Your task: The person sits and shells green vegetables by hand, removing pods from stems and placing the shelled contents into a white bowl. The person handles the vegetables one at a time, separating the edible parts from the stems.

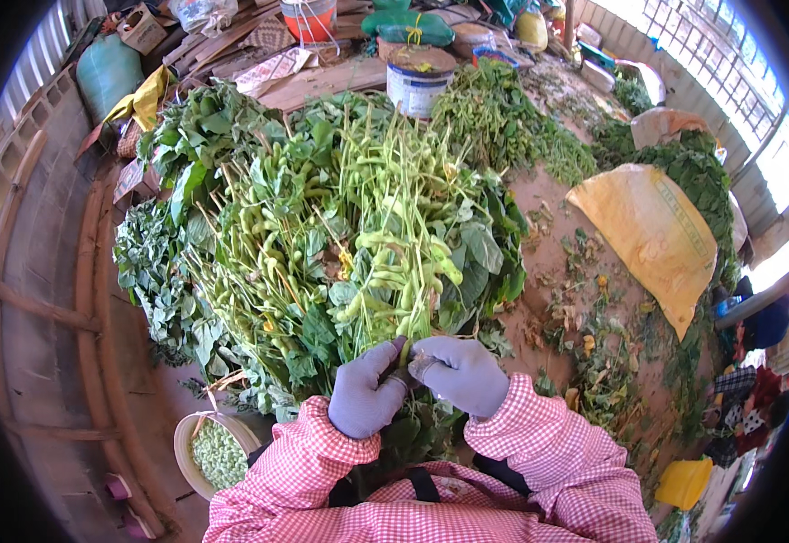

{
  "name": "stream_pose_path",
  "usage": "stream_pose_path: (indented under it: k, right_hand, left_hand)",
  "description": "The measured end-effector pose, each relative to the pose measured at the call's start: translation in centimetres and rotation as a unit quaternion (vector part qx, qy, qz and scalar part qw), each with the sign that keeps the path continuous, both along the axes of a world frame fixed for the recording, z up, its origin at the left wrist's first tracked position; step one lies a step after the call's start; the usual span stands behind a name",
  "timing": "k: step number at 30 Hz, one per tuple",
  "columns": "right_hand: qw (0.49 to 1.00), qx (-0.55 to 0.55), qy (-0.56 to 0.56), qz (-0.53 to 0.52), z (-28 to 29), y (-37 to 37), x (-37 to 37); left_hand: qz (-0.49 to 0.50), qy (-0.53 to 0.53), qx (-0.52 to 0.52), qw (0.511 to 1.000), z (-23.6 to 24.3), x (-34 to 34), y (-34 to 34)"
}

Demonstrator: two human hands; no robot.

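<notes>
My left hand (pixel 367 389) and my right hand (pixel 462 374), both in grey-purple gloves, meet low in the middle. Their fingers are closed on a green bean pod (pixel 404 354) between the fingertips; part of it is hidden by the gloves. Just beyond them lies a large heap of leafy bean plants (pixel 272 235), cut stems and plump green pods together. A bunch of pods (pixel 394 267) lies on top, right in front of my fingertips. By my left forearm stands a pale bucket (pixel 183 450) with shelled green beans (pixel 219 454) in it.
A white tub (pixel 413 93) and an orange-red bucket (pixel 309 20) stand beyond the heap. An orange-yellow sack (pixel 652 235) lies on the floor at right, among scattered leaves. Wooden poles (pixel 87 299) run along the left wall. A yellow container (pixel 684 484) sits at lower right.
</notes>
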State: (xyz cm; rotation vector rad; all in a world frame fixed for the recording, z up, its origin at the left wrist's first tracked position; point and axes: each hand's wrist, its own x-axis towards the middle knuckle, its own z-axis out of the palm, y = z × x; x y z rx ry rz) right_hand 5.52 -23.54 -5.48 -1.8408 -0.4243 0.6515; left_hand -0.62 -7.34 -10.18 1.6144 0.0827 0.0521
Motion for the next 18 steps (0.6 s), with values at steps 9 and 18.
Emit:
stream_pose_path:
  k: [9, 18]
  right_hand:
    - [0.991, 0.002, 0.13, 0.031, 0.9, -0.9, 0.4]
    - [0.995, -0.039, -0.062, 0.063, 0.6, -0.9, 0.5]
  left_hand:
    - [-0.037, -0.147, 0.375, 0.915, 1.4, 0.4, 0.3]
    - [-0.038, -0.074, 0.143, 0.986, 1.2, 0.6, 0.5]
